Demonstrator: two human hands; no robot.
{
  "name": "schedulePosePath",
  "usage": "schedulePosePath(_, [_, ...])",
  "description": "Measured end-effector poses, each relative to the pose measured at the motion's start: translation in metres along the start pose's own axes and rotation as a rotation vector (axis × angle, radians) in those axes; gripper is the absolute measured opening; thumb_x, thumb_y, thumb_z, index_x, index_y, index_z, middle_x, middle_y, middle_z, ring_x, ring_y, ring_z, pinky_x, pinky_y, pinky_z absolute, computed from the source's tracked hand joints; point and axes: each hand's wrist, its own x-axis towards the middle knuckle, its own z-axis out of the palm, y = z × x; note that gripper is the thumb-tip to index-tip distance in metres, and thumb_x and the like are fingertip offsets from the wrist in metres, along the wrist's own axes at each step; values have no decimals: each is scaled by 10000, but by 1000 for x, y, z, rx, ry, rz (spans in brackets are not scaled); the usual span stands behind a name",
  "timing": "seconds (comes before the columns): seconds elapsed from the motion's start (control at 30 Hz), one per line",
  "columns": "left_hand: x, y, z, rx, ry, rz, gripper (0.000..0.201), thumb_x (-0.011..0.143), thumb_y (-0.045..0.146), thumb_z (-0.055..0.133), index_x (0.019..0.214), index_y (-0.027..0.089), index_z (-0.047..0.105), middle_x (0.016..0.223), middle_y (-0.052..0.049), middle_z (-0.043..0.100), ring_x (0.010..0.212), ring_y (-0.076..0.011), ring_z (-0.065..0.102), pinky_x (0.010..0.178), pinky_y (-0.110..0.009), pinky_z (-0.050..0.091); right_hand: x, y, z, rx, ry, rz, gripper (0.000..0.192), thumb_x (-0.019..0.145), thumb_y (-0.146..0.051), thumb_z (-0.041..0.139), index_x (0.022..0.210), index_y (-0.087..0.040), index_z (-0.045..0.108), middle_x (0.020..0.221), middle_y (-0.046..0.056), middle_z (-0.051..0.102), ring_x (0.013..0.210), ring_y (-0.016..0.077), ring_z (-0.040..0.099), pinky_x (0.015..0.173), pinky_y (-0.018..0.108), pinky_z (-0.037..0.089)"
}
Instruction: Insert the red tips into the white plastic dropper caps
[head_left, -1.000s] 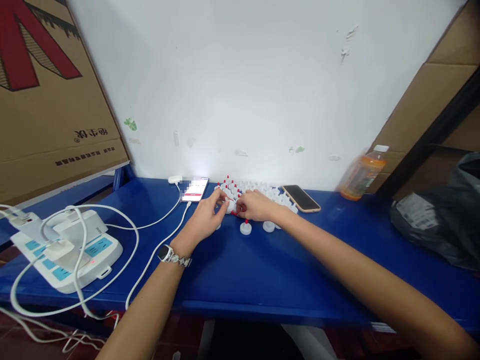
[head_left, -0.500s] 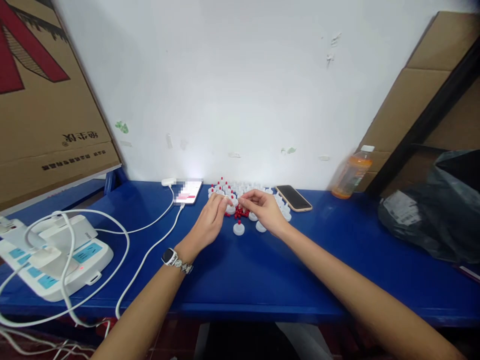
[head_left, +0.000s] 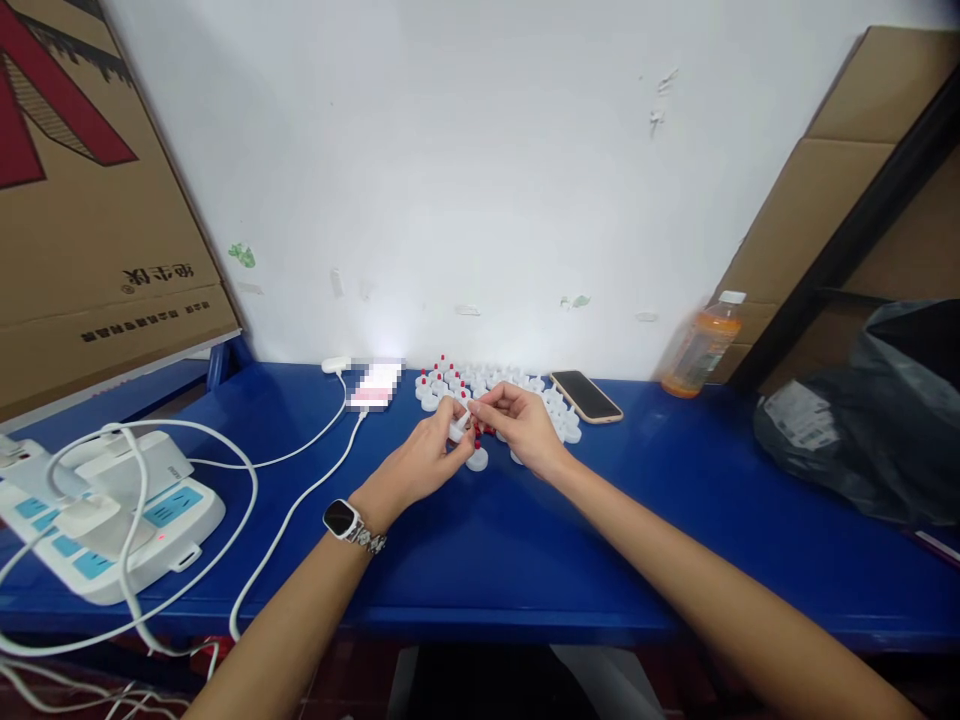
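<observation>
My left hand is closed on a white nozzle cap, its pointed spout tilted toward the right. At the spout's end, the fingertips of my right hand are pinched together; whatever they hold is too small to make out. Just below my hands stands another white cap with a red tip on the blue table. Small red tips lie between the hands, partly hidden by them. Behind my left hand is a cluster of red-tipped white caps. White caps without red tips spread behind and beside my right hand.
A phone lies right of the caps, and a blurred-out lit device with cables at the left. An orange drink bottle stands by the wall. A power strip with looped white cables fills the left side; a dark plastic bag sits right.
My left hand has turned and opened to view, showing a white nozzle cap in its fingers. My right fingertips have moved slightly left, up to its spout.
</observation>
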Motion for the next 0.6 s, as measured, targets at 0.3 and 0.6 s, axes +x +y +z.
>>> schedulePosePath(0.3, [0,9,3,-8,49,-8,173,922,286,497,1050,222,400,860,-5,612,704,-168,608,606,-265,397,-5,8,13,16,150,-85,344,682,-455,821,685,-190,601,668,2,661,607,134,600,601,276,487])
schedulePosePath(0.6, [0,11,3,-78,63,-9,378,893,224,519,1226,205,342,1021,-69,646,737,-169,636,647,-271,441,-8,7,23,-99,151,-216,277,793,-390,730,688,-188,573,653,-19,582,605,114,522,595,260,438])
